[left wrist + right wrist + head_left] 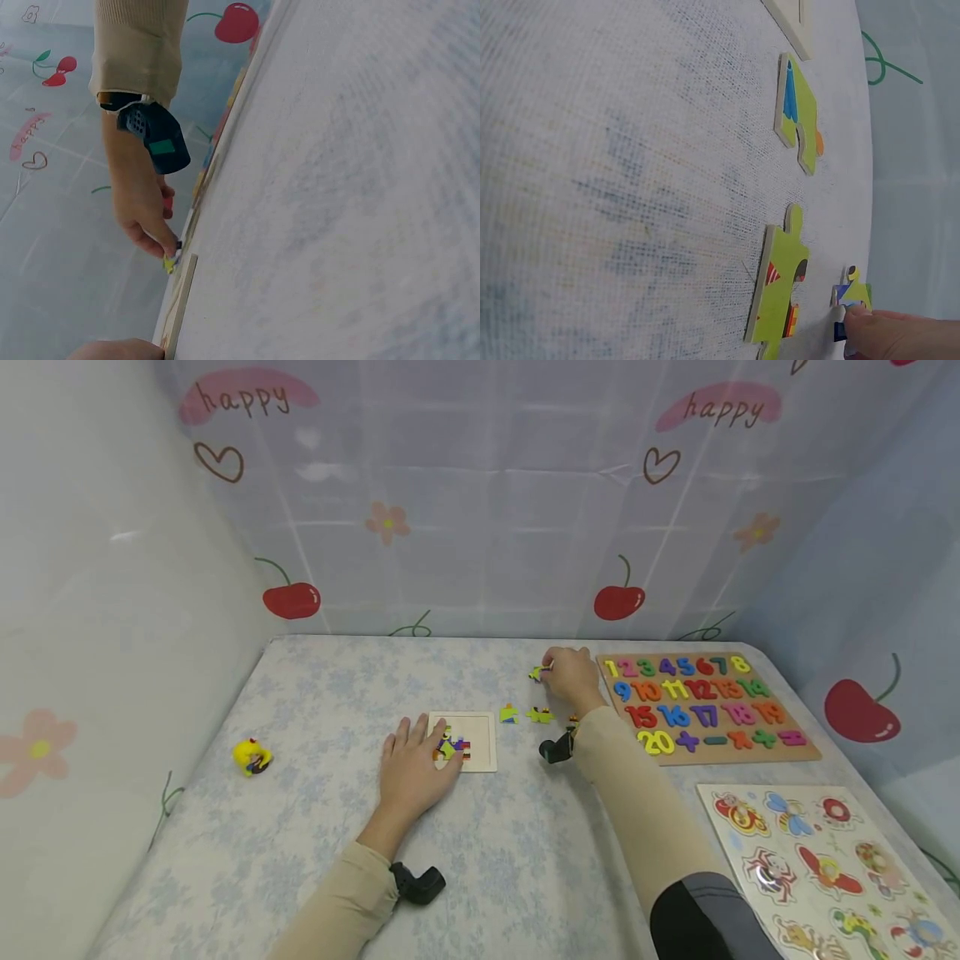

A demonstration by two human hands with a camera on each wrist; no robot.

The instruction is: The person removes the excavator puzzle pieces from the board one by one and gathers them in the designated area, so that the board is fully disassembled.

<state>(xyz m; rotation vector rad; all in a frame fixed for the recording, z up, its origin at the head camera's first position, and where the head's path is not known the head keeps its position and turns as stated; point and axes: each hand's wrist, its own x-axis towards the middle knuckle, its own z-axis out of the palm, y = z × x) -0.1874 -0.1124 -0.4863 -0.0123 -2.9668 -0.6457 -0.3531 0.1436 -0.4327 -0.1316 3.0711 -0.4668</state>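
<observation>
My left hand (416, 768) lies with its fingers spread on the left side of a small wooden puzzle tray (484, 735). Inside the tray sits a colourful puzzle section (453, 747), partly hidden by that hand. Farther back to the right, my right hand (573, 679) pinches a yellow-green puzzle piece (857, 291) between thumb and finger, close to the tabletop. Two loose green pieces lie flat between tray and right hand: one with a blue patch (790, 97), another with a red-striped patch (778, 285). A further small coloured bit (573, 719) shows beside the right wrist, mostly covered.
A wooden number board (738, 758) lies right of the right hand. Nearer on the right is a white insect picture board (723, 802), partly behind the right sleeve. A yellow toy figure (252, 757) stands at the left. A patterned curtain (480, 552) hangs behind the table.
</observation>
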